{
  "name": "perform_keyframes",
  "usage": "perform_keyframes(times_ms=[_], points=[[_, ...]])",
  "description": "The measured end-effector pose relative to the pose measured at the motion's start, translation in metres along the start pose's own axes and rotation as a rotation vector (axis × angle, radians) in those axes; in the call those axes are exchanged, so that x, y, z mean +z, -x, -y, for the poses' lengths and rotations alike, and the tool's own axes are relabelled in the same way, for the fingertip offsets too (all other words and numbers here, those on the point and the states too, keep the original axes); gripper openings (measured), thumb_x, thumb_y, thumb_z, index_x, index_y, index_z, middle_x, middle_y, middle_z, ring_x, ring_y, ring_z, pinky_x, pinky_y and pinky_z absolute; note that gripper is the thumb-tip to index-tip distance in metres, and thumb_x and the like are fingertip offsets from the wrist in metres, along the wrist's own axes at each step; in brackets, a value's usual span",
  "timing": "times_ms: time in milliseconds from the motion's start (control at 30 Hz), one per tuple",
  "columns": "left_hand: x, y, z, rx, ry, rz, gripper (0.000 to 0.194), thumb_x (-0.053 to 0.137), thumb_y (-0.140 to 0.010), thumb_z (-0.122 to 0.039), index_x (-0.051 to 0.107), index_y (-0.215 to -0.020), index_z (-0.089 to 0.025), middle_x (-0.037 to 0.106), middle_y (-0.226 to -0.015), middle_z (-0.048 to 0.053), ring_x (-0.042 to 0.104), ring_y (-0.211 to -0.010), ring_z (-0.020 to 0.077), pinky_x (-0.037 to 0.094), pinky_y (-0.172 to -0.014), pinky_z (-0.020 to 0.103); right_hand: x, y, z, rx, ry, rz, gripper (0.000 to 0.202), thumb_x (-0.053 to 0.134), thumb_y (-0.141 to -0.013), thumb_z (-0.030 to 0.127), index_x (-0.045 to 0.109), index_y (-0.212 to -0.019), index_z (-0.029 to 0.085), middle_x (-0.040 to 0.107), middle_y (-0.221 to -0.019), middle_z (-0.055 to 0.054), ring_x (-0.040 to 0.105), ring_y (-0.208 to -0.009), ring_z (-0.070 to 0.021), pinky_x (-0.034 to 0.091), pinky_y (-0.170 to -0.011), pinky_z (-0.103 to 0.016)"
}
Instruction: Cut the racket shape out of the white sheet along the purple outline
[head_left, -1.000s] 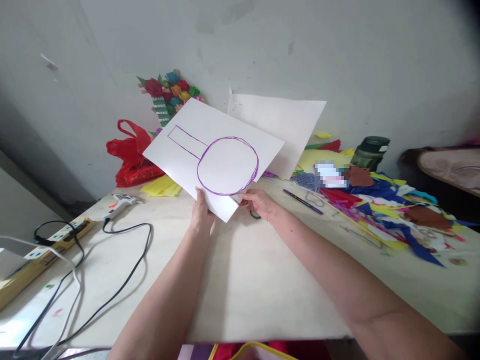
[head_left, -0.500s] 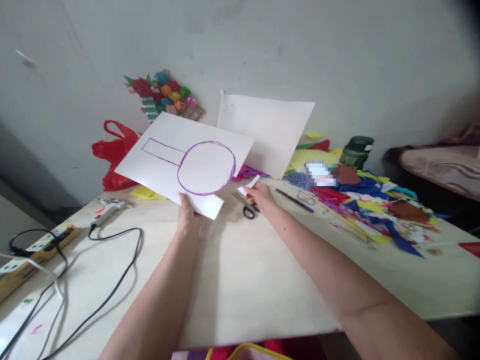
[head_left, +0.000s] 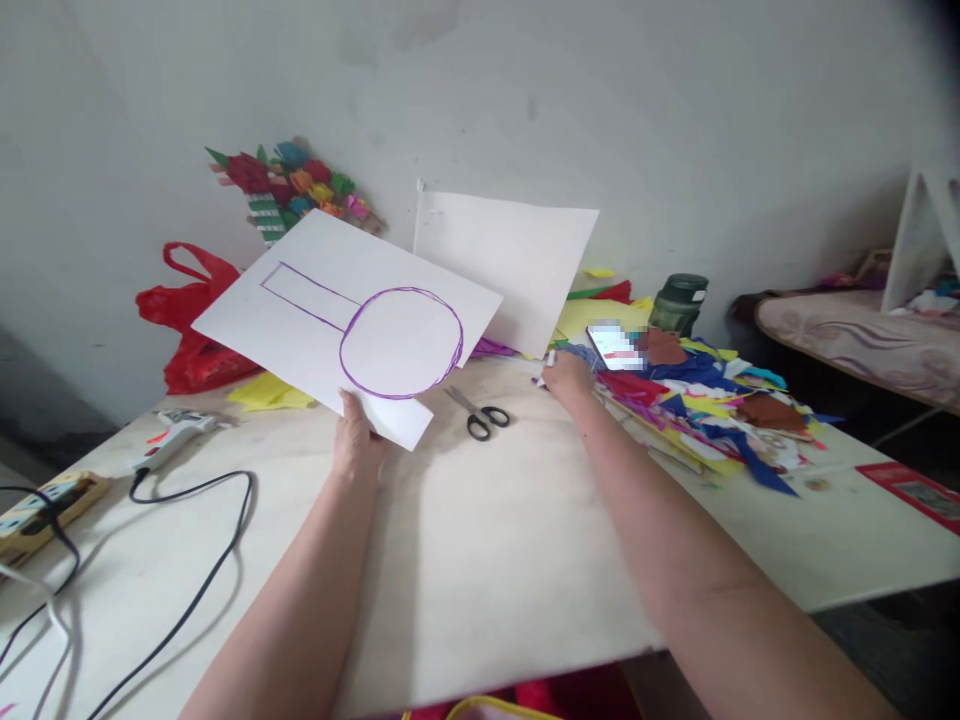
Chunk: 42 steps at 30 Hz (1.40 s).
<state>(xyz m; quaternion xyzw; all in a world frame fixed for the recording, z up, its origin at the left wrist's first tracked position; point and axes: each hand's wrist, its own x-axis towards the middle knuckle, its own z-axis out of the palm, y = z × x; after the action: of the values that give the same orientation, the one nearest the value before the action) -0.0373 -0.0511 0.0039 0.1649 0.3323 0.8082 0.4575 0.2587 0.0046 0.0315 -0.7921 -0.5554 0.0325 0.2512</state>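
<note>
A large white sheet (head_left: pixel 401 340) carries a purple outline of a circle joined to a long rectangle. Its lower edge is pinched in my left hand (head_left: pixel 358 440), thumb on top, and the sheet is raised and tilted over the table. Black-handled scissors (head_left: pixel 480 413) lie on the table between my hands. My right hand (head_left: pixel 568 377) is closed at the left side of the coloured scraps (head_left: pixel 720 400), a small white piece of paper (head_left: pixel 550 360) at its fingertips. Behind, a second white sheet (head_left: pixel 510 260) stands upright.
At the left are a glue gun (head_left: pixel 169 440) with a black cable, a power strip (head_left: pixel 49 515), a red plastic bag (head_left: pixel 202 320) and paper flowers (head_left: pixel 300 185). A phone (head_left: pixel 613 345) and a green bottle (head_left: pixel 679 303) are at the right.
My right hand has moved right, away from the scissors to the scraps, with the small white piece. The view has turned slightly right. My left hand still grips the drawn sheet.
</note>
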Motion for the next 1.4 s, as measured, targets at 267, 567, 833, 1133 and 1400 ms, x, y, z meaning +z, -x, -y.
perform_keyframes(times_ms=[267,567,833,1133,1400], points=[[0.0,-0.001,0.0,-0.006,-0.005,0.007,0.046,0.055,-0.075,-0.046,0.051,-0.115,-0.022,0.057,-0.119,0.009,0.054,-0.107,0.0242,0.047,-0.086,0.04,0.002,0.016,0.02,-0.312,0.057,0.139,0.034,0.049,-0.077,0.032,0.063,-0.106,0.021,0.064,-0.104,-0.01,0.057,-0.097,-0.0232,0.041,-0.08,-0.031],[-0.002,-0.003,-0.001,0.024,-0.008,-0.023,0.045,0.054,-0.076,-0.046,0.051,-0.112,-0.02,0.059,-0.115,0.01,0.055,-0.105,0.0252,0.048,-0.084,0.043,-0.002,0.075,0.067,-0.661,0.258,0.44,0.033,0.059,-0.066,0.031,0.067,-0.096,0.02,0.067,-0.096,-0.012,0.059,-0.091,-0.0265,0.041,-0.07,-0.03],[-0.005,-0.008,-0.002,0.023,-0.026,-0.076,0.045,0.055,-0.076,-0.045,0.05,-0.113,-0.02,0.06,-0.113,0.01,0.057,-0.104,0.0237,0.047,-0.085,0.041,0.001,0.076,0.073,-0.649,0.379,0.401,0.032,0.056,-0.063,0.017,0.067,-0.094,0.016,0.066,-0.098,-0.015,0.059,-0.092,-0.0295,0.044,-0.07,-0.034],[-0.008,-0.011,-0.01,0.044,-0.012,-0.098,0.045,0.054,-0.078,-0.043,0.049,-0.115,-0.018,0.061,-0.111,0.011,0.056,-0.104,0.0242,0.048,-0.084,0.041,0.018,0.043,0.049,-0.45,-0.02,0.374,0.037,0.064,-0.058,0.022,0.067,-0.095,0.022,0.069,-0.082,-0.007,0.063,-0.075,-0.0215,0.044,-0.061,-0.027],[-0.009,-0.011,-0.012,0.031,-0.02,-0.064,0.045,0.054,-0.077,-0.045,0.051,-0.114,-0.019,0.061,-0.112,0.011,0.057,-0.103,0.0237,0.047,-0.084,0.04,0.029,0.04,0.046,-0.011,-1.023,0.585,0.022,0.067,-0.066,0.032,0.056,-0.074,0.014,0.061,-0.054,-0.003,0.055,-0.041,-0.0122,0.035,-0.032,-0.019]])
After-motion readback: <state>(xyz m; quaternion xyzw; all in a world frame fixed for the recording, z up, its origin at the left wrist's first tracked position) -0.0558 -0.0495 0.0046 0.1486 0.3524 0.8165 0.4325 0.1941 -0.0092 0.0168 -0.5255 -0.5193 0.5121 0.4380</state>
